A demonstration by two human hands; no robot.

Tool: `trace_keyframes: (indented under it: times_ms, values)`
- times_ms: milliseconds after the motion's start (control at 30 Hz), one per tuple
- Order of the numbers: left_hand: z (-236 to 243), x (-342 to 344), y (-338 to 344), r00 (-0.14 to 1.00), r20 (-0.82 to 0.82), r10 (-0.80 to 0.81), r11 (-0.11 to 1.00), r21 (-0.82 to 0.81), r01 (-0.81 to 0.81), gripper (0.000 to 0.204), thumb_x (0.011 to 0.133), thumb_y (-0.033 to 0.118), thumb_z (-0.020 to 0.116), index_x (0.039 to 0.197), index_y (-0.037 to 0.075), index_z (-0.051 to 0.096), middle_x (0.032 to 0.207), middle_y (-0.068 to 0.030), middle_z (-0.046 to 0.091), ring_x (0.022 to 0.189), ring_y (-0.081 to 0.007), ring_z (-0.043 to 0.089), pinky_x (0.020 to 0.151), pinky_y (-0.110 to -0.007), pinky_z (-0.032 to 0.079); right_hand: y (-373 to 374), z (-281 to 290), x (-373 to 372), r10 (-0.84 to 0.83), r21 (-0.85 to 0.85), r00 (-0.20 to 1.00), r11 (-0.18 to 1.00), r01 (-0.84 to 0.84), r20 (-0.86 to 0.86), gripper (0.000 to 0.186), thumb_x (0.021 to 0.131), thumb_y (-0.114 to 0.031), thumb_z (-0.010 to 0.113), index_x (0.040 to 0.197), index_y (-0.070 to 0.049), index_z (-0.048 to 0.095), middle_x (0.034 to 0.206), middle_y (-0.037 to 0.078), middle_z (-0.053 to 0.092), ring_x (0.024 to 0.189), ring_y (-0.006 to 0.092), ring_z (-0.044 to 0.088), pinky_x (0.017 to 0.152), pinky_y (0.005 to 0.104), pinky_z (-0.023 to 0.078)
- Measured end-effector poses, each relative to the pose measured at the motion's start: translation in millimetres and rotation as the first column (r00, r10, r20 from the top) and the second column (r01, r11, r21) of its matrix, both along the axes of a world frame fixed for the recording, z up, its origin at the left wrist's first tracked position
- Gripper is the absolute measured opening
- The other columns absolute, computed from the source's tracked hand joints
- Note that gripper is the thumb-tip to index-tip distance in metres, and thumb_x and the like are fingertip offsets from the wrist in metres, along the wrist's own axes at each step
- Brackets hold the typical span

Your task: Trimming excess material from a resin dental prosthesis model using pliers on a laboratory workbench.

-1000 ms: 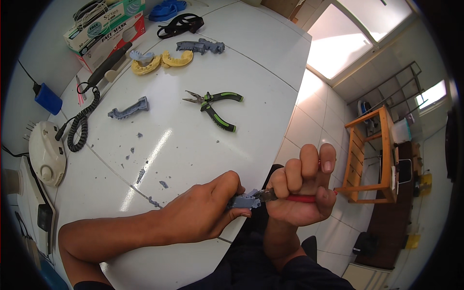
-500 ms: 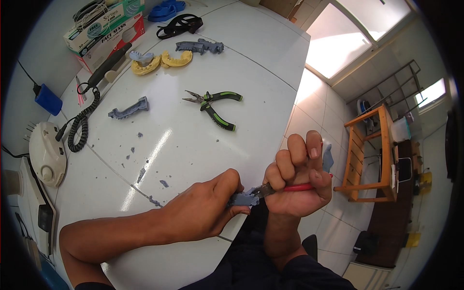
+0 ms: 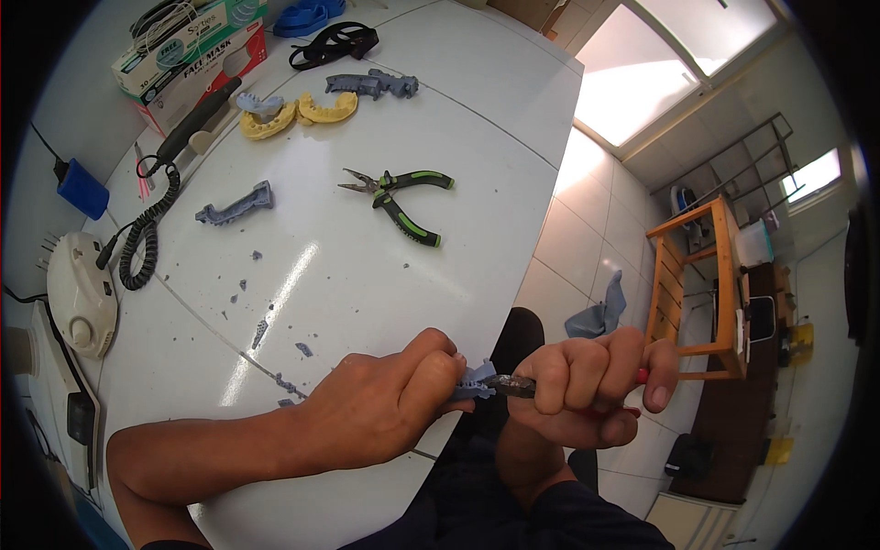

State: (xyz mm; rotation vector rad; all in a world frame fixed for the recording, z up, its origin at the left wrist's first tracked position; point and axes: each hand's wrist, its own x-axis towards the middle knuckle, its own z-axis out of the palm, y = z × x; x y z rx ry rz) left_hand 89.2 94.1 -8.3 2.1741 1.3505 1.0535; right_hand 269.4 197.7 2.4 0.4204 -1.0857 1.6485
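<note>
Close to the table's right front edge, my left hand (image 3: 390, 394) pinches a small grey-blue dental model piece (image 3: 476, 379) between thumb and fingers. My right hand (image 3: 582, 380) is wrapped round red-handled pliers (image 3: 513, 386), whose dark metal jaws meet the right end of that piece. Whether the jaws bite into it I cannot tell. Most of the red handles is hidden inside my fist. Beyond my hands, green-and-black needle-nose pliers (image 3: 394, 197) lie with their jaws apart.
Grey-blue crumbs (image 3: 303, 349) dot the table. A longer grey-blue piece (image 3: 236, 204) lies at left, yellow dental casts (image 3: 327, 108) and a dark grey model (image 3: 371, 84) farther back. A corded handpiece (image 3: 188, 133), its cream control unit (image 3: 81, 293) and mask boxes (image 3: 197, 73) line the left side.
My right hand has turned over, closing more tightly round the red pliers' handles and shifting slightly right. My left hand still holds the grey-blue piece in nearly the same place.
</note>
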Motion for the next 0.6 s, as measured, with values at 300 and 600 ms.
trace_keyframes:
  times_ms: [300,600]
  values:
    - [-1,2,-2,0.993,0.095,0.07,0.998,-0.006,-0.07,0.055,0.083,0.016,0.083,0.114,-0.008,0.045,0.103,-0.0256,0.061,0.064,-0.0309,0.068,0.046,-0.036,0.055,-13,-4,-11,-0.173,-0.133,0.974,0.979,0.154,-0.144,0.026,0.087,0.002,0.061,0.094,-0.013,0.042,0.078,0.003,0.041,0.053,0.0127,0.034,0.042,0.0287,0.029]
    - [-1,0,-2,0.977,0.176,0.124,0.991,0.037,-0.132,0.046,0.09,0.021,0.076,0.114,-0.004,0.046,0.105,-0.0216,0.059,0.069,-0.034,0.066,0.047,-0.04,0.054,-33,-14,-26,-0.496,0.086,0.822,0.84,0.536,-0.281,0.035,0.083,0.006,0.063,0.1,-0.013,0.039,0.088,0.001,0.038,0.062,0.0133,0.036,0.049,0.03,0.032]
